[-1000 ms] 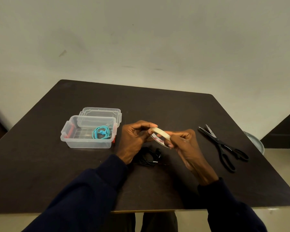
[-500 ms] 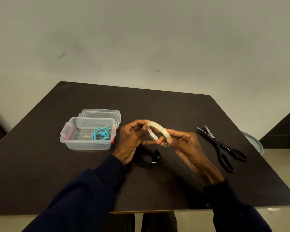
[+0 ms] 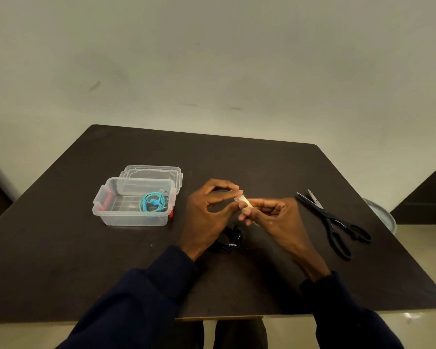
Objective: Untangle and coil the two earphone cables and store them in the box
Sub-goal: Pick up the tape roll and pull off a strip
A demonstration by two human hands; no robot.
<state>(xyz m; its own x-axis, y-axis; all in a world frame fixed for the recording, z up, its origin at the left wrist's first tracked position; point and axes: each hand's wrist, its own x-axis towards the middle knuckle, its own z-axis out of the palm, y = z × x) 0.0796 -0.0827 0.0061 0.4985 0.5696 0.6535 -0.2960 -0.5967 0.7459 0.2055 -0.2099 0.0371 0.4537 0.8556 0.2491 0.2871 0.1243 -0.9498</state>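
A coiled teal earphone cable (image 3: 153, 202) lies inside the clear plastic box (image 3: 132, 219) at the left of the dark table. A coiled black earphone cable (image 3: 229, 240) lies on the table just below my hands, partly hidden by my left hand. Both hands hold a pale roll of tape (image 3: 244, 200) above the black cable. My left hand (image 3: 209, 212) pinches the roll's left side with thumb and fingers. My right hand (image 3: 272, 217) grips its right side, and most of the roll is hidden between the fingers.
The box's clear lid (image 3: 153, 172) lies flat behind the box. Black scissors (image 3: 334, 224) lie open at the right of the table (image 3: 61, 260). A grey round dish (image 3: 383, 215) sits off the table's right edge. A pale wall is behind.
The tape roll has been turned in my hands, from showing its open ring to edge-on. Both hands have closed in tighter around it and stay over the black cable.
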